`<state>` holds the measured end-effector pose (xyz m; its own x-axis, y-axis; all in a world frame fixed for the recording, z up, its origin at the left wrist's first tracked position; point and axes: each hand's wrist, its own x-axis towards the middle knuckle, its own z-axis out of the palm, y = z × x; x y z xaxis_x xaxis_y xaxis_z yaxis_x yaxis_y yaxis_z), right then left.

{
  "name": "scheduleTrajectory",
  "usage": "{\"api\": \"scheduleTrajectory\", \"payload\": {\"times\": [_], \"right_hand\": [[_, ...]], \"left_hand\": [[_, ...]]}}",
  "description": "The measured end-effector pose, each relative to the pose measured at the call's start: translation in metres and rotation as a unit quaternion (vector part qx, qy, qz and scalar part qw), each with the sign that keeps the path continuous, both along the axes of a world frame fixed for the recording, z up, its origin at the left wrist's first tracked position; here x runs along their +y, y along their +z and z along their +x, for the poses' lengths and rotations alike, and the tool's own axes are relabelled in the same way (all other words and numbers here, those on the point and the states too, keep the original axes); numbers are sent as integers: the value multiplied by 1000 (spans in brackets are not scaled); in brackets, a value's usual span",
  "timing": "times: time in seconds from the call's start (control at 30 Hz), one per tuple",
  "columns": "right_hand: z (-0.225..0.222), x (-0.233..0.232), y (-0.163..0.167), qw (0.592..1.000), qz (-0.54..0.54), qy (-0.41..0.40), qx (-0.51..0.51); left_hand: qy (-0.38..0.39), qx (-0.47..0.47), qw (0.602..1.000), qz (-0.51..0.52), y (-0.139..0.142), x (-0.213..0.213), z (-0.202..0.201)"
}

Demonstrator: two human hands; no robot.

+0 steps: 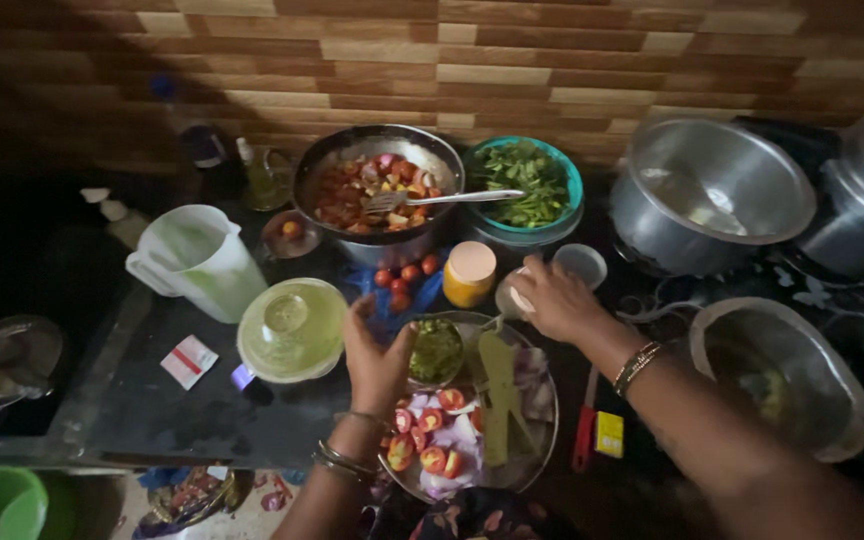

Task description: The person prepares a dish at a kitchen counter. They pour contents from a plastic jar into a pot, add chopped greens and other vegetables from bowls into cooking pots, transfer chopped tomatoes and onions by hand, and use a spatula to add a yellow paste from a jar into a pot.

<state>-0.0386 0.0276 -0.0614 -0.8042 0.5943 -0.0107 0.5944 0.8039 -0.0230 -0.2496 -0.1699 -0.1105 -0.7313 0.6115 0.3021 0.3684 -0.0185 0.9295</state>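
Note:
My left hand (377, 358) hovers over a steel plate (542, 440), fingers apart, right beside a small bowl of green chopped stuff (436, 350) on that plate. The plate also carries halved tomatoes (422, 440), sliced onion and a pale green strip (498, 395). My right hand (552, 298) reaches to the plate's far edge and is closed around a small pale container (514, 296). Just beyond it stand a yellow jar with a pale lid (469, 273) and a small clear cup (581, 264).
A dark pan of chopped tomato with a metal spatula (377, 185) sits at the back, a teal bowl of greens (527, 185) beside it. Steel pots (712, 190) (782, 375) stand right. A white jug (197, 260), a glass lid (292, 330) and whole tomatoes (402, 280) lie left.

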Motion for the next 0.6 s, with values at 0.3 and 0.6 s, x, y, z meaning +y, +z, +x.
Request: {"api": "scheduleTrajectory", "payload": {"times": [0.3,0.6], "right_hand": [[0,-73,-31,979,-49,-182,82],[8,-129,-73,937,-204,-268,95]], "left_hand": [[-100,-188,977,23,-19,-63,14],[-123,-229,958,-118,-45,-89,18]]}}
